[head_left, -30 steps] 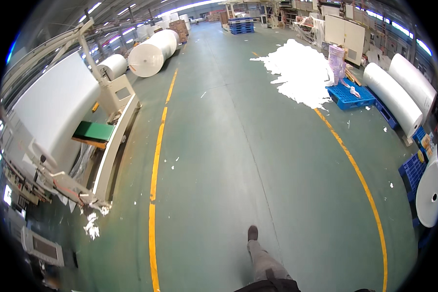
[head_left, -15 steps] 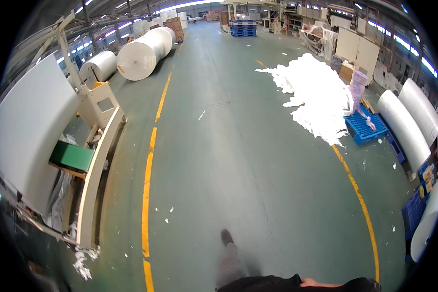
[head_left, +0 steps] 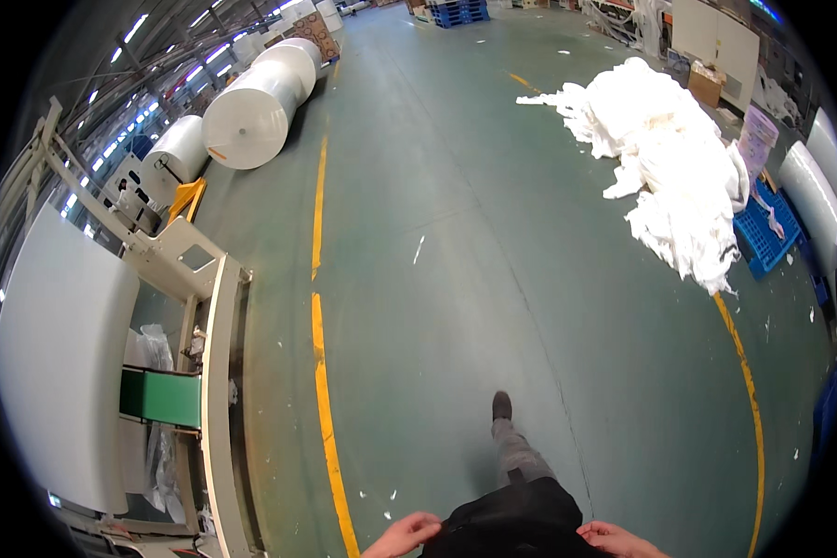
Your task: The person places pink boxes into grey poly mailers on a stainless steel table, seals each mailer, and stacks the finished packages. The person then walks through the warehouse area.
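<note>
At the lower edge, my left hand (head_left: 405, 537) is beside the left side of the black garment (head_left: 507, 523) that I wear. Its fingers are bent together at the cloth, and what they hold, if anything, is hidden. On the other side my right hand (head_left: 617, 539) has its fingers curled in toward the garment's right edge. Whether it grips anything there does not show. One dark shoe (head_left: 501, 405) and a grey trouser leg (head_left: 521, 453) reach forward on the green floor (head_left: 437, 325).
A large white roll (head_left: 65, 372) hangs in a cream metal frame (head_left: 216, 400) at left, by a green panel (head_left: 161, 398). More white rolls (head_left: 246, 126) lie beyond. At right, a white material heap (head_left: 665, 158) spreads beside a blue pallet (head_left: 770, 228). Yellow lines (head_left: 324, 400) border the walkway.
My left hand has come into view, and more of my right hand shows. The view has tilted down and turned; the heap sits farther right. A forward leg shows in both frames.
</note>
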Available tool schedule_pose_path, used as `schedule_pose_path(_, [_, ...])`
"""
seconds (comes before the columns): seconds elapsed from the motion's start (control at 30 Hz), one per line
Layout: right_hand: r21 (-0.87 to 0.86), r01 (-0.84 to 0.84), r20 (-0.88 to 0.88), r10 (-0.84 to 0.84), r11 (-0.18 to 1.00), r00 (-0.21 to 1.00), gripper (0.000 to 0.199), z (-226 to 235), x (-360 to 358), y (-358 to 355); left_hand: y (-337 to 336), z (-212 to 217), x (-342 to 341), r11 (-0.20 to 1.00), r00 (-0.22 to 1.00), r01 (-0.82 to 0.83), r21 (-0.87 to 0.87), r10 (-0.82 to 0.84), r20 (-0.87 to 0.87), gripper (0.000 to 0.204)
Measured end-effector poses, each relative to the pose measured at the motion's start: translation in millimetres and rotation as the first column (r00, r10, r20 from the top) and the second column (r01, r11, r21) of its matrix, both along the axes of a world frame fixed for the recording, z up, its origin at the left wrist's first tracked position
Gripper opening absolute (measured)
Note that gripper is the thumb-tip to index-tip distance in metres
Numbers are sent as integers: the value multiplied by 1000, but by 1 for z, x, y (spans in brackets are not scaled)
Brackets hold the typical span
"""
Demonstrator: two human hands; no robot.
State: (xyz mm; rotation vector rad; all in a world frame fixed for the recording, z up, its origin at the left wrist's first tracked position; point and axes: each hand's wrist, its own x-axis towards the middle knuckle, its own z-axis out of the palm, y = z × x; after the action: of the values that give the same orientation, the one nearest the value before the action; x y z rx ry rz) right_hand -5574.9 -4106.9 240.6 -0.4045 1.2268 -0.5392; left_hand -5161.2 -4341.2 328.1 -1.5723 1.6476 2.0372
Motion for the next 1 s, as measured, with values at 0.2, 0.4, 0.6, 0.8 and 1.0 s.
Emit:
schedule_pose_path(0.2, [161,-137,67,128,977,990,26,50,-81,-340,-327,-12,-54,990,984,115,-78,-124,-131,44])
schedule_pose_path(0.4, [207,-136,-11,142,969,990,26,18,-124,-684,-650,-65,-111,985,968,111,-133,-137,-210,37])
schedule_pose_path(0.6, [141,69,-214,-37,988,976,29,-21,-128,-987,-1027,-53,-145,983,951,183,25,-170,-258,36])
schedule_pose_path(0.8, [11,-163,-466,150,987,872,33,93,-115,-1374,-1314,-47,-111,954,979,134,268,-86,-183,33])
schedule_pose_path(1.0, [-64,-217,-249,196,974,949,33,41,-196,-1722,-1641,-104,-167,976,974,68,205,-20,-226,30])
